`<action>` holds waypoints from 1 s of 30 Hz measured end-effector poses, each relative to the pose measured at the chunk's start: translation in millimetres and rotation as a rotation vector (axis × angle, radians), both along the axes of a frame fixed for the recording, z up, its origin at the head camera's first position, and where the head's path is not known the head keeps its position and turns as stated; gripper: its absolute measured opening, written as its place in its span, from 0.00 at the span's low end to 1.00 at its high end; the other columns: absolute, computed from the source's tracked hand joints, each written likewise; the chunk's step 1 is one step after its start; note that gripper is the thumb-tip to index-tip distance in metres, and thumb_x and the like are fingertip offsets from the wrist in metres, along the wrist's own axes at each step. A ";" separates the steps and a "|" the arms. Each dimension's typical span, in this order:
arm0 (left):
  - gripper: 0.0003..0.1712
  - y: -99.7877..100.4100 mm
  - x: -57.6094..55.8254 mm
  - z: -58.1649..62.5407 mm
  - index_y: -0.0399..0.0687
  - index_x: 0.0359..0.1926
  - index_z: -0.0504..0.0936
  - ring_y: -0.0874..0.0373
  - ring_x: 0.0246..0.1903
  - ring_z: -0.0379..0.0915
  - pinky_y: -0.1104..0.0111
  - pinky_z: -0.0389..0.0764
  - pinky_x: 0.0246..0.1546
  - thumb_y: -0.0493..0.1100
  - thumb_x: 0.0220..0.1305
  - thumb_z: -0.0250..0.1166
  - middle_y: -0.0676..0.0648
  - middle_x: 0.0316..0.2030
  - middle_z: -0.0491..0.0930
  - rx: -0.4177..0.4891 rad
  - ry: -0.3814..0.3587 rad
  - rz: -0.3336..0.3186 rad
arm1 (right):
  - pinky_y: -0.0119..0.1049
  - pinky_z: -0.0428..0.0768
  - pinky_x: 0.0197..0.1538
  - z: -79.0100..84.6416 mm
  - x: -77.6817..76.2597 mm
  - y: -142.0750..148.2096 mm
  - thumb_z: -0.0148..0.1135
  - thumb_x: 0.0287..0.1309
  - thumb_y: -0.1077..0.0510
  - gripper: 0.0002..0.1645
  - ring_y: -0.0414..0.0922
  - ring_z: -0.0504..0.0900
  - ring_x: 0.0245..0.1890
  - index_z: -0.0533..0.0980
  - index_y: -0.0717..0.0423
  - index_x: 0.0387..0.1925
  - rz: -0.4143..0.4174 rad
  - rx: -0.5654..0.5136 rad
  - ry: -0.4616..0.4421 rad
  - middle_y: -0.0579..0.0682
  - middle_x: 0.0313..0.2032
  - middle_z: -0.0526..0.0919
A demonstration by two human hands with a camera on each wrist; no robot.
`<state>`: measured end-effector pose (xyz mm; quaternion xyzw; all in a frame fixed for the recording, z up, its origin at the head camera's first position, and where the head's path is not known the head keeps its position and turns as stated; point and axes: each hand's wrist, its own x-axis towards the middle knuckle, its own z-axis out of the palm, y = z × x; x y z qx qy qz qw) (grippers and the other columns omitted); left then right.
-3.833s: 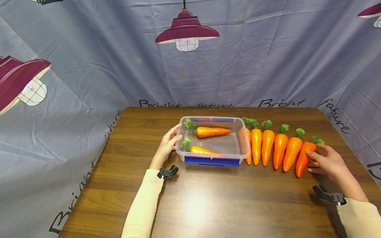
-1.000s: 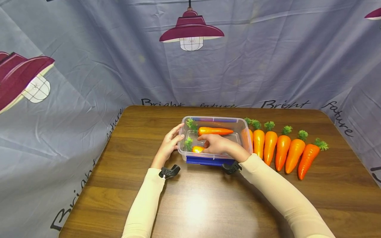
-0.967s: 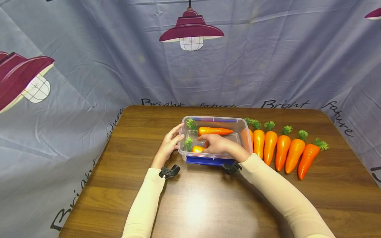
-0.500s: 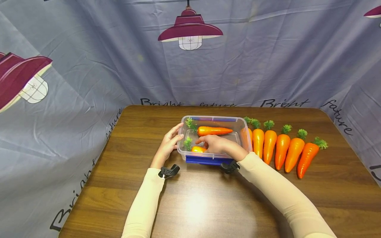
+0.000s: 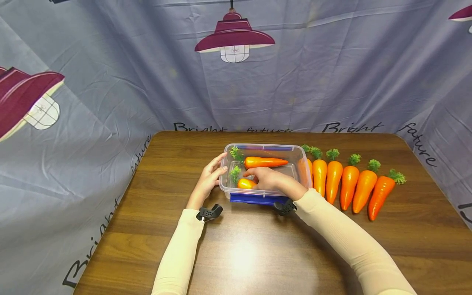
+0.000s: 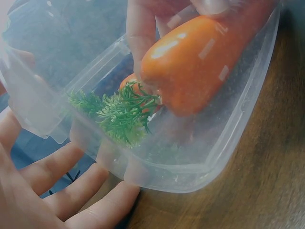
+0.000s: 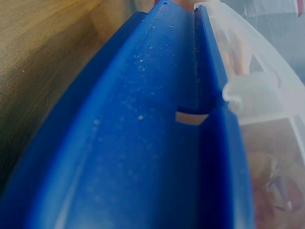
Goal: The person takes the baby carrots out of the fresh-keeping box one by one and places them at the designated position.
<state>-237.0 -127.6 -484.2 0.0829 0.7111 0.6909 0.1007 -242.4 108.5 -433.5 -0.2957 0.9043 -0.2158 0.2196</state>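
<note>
A clear plastic box (image 5: 264,194) with blue side clips stands on the table, holding two glossy carrots with green tops. Inside its near half, my right hand (image 5: 271,179) grips the front carrot (image 5: 246,183) from above, fingers curled round it. That carrot's thick end and leafy top point left, while its tip is hidden behind the hand. Along the far wall lies the other carrot (image 5: 263,162). My left hand (image 5: 206,180) touches the box's left end, its fingers (image 6: 90,191) spread straight against the outer wall in the left wrist view. A blue clip (image 7: 143,114) fills the right wrist view.
To the right of the box, several more carrots (image 5: 349,186) lie in a fanned row, tops away from me; the leftmost is partly behind the box wall. The wooden table (image 5: 236,254) ends at a grey-blue curtain (image 5: 258,94) printed with lamps.
My right hand has left the row's rightmost carrot and come left into the box, taking hold of the front carrot. Over the last half second that carrot's top shifted slightly up and right.
</note>
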 end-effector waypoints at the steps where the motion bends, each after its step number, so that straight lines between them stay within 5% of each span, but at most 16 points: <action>1: 0.32 0.1 0.0 -0.1 0.50 0.77 0.62 0.37 0.59 0.75 0.56 0.88 0.46 0.39 0.74 0.55 0.33 0.73 0.65 -0.001 0.001 0.000 | 0.33 0.78 0.42 0.2 -0.2 0.0 0.67 0.57 0.64 0.31 0.43 0.78 0.36 0.76 0.60 0.64 0.006 0.006 0.001 0.53 0.42 0.85; 10: 0.33 1.0 1.9 0.4 0.50 0.78 0.62 0.34 0.62 0.73 0.53 0.88 0.48 0.39 0.74 0.55 0.34 0.74 0.63 0.000 0.001 0.001 | 0.41 0.83 0.50 2.7 2.4 7.2 0.69 0.51 0.66 0.35 0.48 0.82 0.43 0.75 0.59 0.64 -0.001 -0.046 0.052 0.56 0.49 0.85; 23: 0.33 -1.4 1.2 -1.7 0.50 0.77 0.62 0.34 0.62 0.73 0.57 0.88 0.45 0.38 0.74 0.54 0.34 0.74 0.63 0.008 0.010 0.007 | 0.53 0.84 0.58 24.3 7.9 45.8 0.68 0.62 0.63 0.43 0.60 0.80 0.57 0.61 0.60 0.75 -0.222 -0.304 0.047 0.66 0.60 0.78; 30: 0.32 0.4 0.9 -1.8 0.51 0.77 0.62 0.33 0.62 0.73 0.53 0.88 0.46 0.38 0.74 0.55 0.34 0.74 0.63 0.012 0.010 0.004 | 0.43 0.87 0.37 42.8 7.6 79.1 0.63 0.66 0.62 0.44 0.58 0.84 0.46 0.55 0.58 0.78 -0.404 -0.478 -0.035 0.71 0.55 0.77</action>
